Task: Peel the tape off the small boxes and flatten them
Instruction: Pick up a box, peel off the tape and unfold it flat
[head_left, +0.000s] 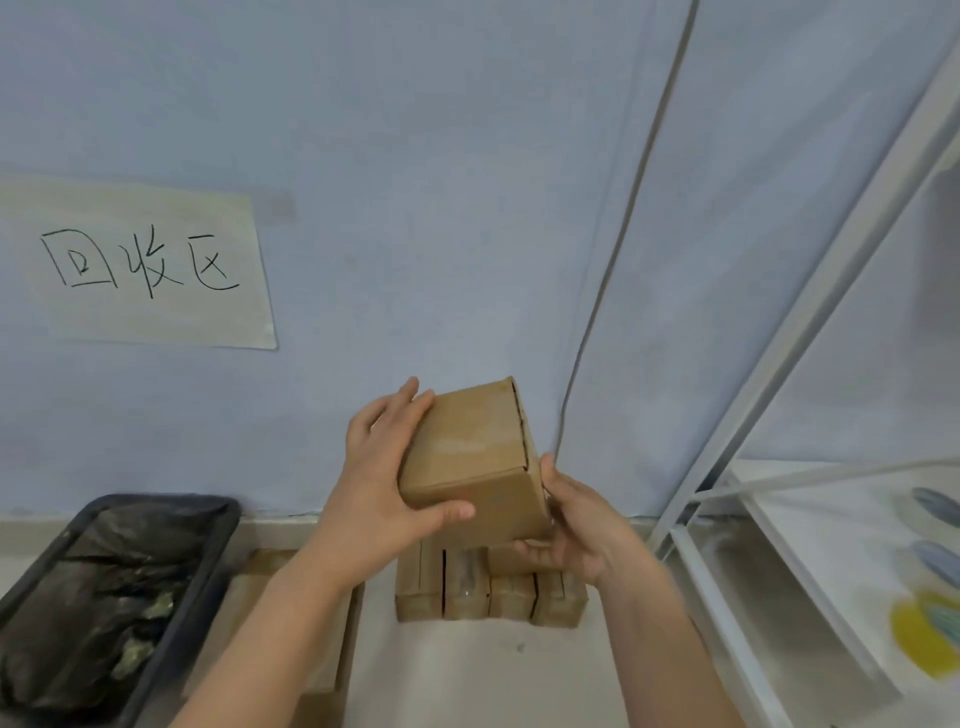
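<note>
**Lin:** Pale blue wall fills the back of the shot, and at upper left a paper sign carries three handwritten characters. Low in the left corner, one dark bin lined with black plastic.

**Ray:** And beside it?

**Lin:** Flat brown cardboard on the pale floor, partly under the left forearm. Centre frame now: the left hand wraps the left face of one small box, fingers up its far side, thumb pressed across the near face.

**Ray:** The right?

**Lin:** The right hand cups the box's lower right corner, fingers curled beneath it. So the box sits between both hands, held off the floor, tilted.

**Ray:** How does it look?

**Lin:** Plain brown, closed, a dark seam along the right edge. Tape I can't make out.

**Ray:** More below?

**Lin:** A row of boxes stands against the wall right under it; I count about four fronts, the rest hidden by the hands. At right, a white frame leans up the picture.
</note>
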